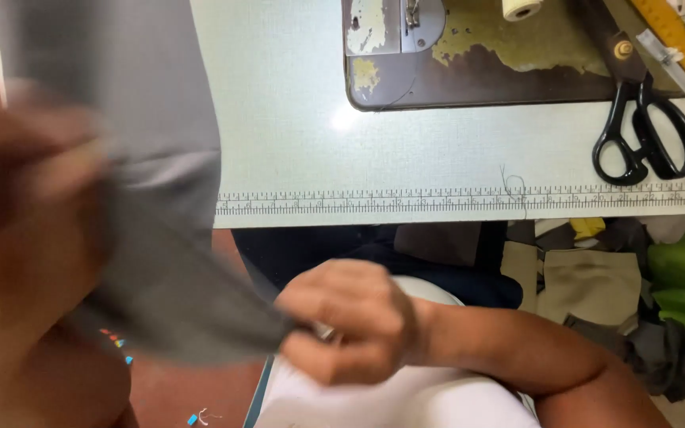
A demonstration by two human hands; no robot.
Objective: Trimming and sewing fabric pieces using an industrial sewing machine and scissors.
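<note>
The right hand (pixel 350 317) pinches the grey fabric strip (pixel 176 293) at its 3 o'clock end, the blurred left hand (pixel 25 182) grips at 9 o'clock; likely soft, light, limp cloth, best held by its ends.

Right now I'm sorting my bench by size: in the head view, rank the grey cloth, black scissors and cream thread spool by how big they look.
1. grey cloth, though nearness to the camera inflates it
2. black scissors
3. cream thread spool, partly cut off
</note>
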